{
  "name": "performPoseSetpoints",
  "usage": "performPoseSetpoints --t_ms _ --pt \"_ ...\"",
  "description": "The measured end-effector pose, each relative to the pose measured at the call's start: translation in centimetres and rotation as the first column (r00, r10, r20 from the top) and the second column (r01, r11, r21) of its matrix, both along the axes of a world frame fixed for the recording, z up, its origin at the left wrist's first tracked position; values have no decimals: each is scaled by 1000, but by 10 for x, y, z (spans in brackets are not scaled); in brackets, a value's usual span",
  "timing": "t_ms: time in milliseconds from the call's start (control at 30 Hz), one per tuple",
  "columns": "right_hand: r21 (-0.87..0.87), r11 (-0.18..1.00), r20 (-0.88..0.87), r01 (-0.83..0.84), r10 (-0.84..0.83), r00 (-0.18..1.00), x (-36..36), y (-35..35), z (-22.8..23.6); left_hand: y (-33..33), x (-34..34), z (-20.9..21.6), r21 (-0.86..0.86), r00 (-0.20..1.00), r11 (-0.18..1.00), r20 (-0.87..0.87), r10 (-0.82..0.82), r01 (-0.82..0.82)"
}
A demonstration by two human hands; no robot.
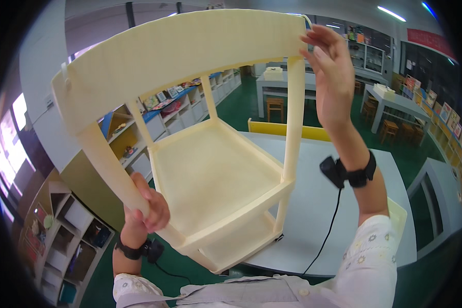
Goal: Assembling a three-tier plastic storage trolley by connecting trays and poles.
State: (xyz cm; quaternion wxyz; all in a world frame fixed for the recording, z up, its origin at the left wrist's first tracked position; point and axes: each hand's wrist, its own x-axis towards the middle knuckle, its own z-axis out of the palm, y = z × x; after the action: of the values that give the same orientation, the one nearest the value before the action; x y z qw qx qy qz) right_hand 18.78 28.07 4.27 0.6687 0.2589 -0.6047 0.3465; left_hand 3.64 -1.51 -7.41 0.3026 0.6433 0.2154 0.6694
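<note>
A cream plastic shelf cart (218, 169) with several trays joined by round posts stands tilted in front of me. Its top tier (185, 46) shows its broad side wall toward me. My left hand (148, 205) is wrapped round the near left post, below that tier. At the tier's upper right corner, my right hand (331, 72) is raised with its fingers apart and slightly bent, fingertips against the edge. No held thing shows in it. A thin pale loop (307, 20) sticks out at this corner, and a small pale clip (64, 70) sits at the left corner.
A light grey table (333, 205) lies behind and right of the cart, with a yellow bench back (290, 129) beyond it. White cubby shelves (69, 246) stand at lower left. Further off are grey tables (395, 102) with wooden stools (389, 131). Black cables (327, 236) hang from both wrist bands.
</note>
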Motion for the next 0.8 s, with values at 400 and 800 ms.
performPoseSetpoints --t_ms 400,800 --pt "-531 467 552 -707 824 129 -82 27 -78 -27 -94 40 25 842 857 -173 510 -514" --pt "-253 596 572 -762 728 379 -40 -66 -120 12 -175 82 221 415 502 -342 843 -836"
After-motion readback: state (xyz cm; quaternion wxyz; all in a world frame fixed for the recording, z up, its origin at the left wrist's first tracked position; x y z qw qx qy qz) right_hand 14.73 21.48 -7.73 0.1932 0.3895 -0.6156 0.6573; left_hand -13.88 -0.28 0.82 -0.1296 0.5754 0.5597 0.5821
